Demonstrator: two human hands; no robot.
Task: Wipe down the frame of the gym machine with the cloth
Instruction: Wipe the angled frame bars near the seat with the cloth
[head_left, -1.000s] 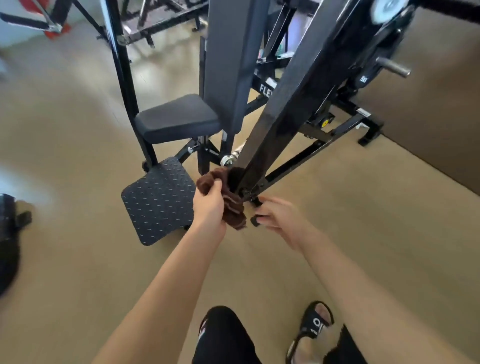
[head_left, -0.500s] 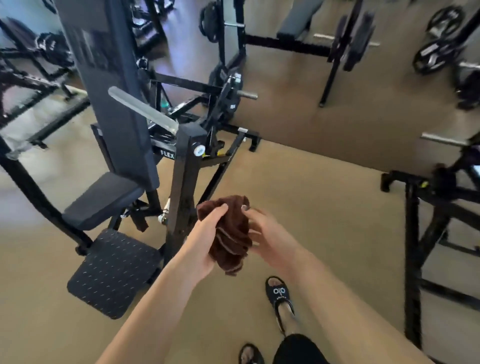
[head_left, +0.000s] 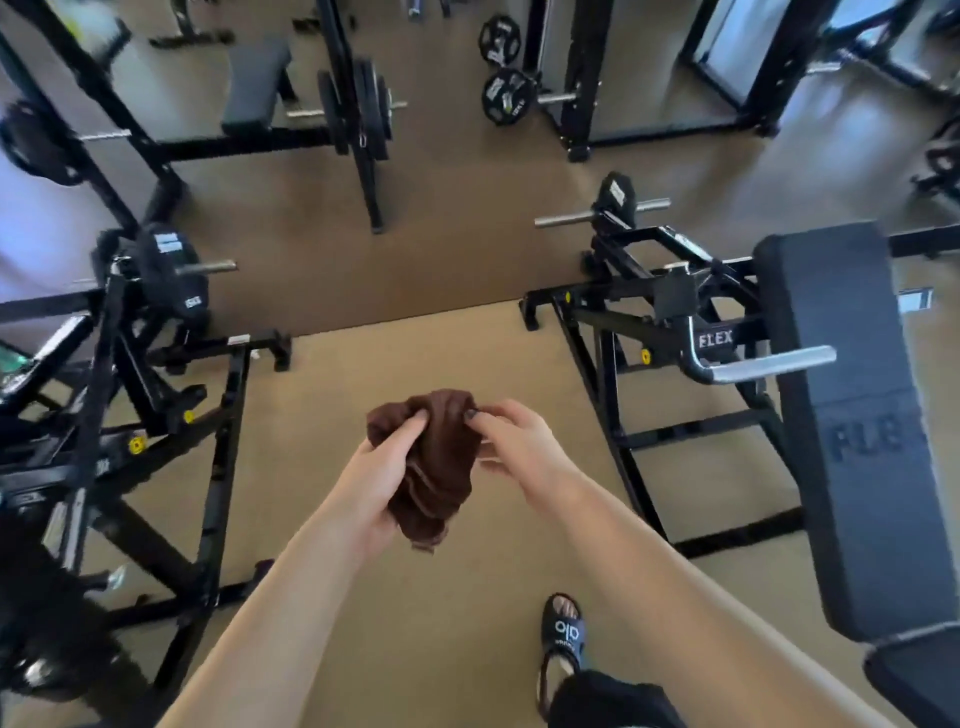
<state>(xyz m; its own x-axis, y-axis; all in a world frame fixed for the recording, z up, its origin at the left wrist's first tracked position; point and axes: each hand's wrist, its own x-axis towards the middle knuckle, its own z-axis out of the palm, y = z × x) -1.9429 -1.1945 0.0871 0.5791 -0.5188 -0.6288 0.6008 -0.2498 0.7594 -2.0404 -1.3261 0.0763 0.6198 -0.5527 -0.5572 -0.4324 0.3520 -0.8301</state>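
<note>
Two bare forearms reach forward from the bottom of the frame and meet over a tan gym floor (head_left: 415, 649), both hands closing on a crumpled brown cloth (head_left: 434, 467) held in mid-air between two black machines. The left hand (head_left: 371, 475) comes up from seven o'clock, palm turned inward, thumb laid across the upper left of the cloth and fingers wrapped behind it, gripping the bundle from the side. The right hand (head_left: 514, 447) enters from five o'clock, its thumb and fingertips pinching the top right edge of the fabric. Most of the cloth hangs below the two grips, its lower folds drooping toward six o'clock past the heel of the left hand. It touches neither machine. At nine o'clock stands the black tubular frame (head_left: 223, 431) of a plate-loaded machine, with yellow knobs and a weight plate (head_left: 174, 275) on a steel peg. At three o'clock sits a second machine (head_left: 623, 374) marked FLEX, with a chrome handle (head_left: 769, 364) and a long dark back pad (head_left: 862, 431). One sandalled foot (head_left: 563, 636) shows at five o'clock on the floor.
</note>
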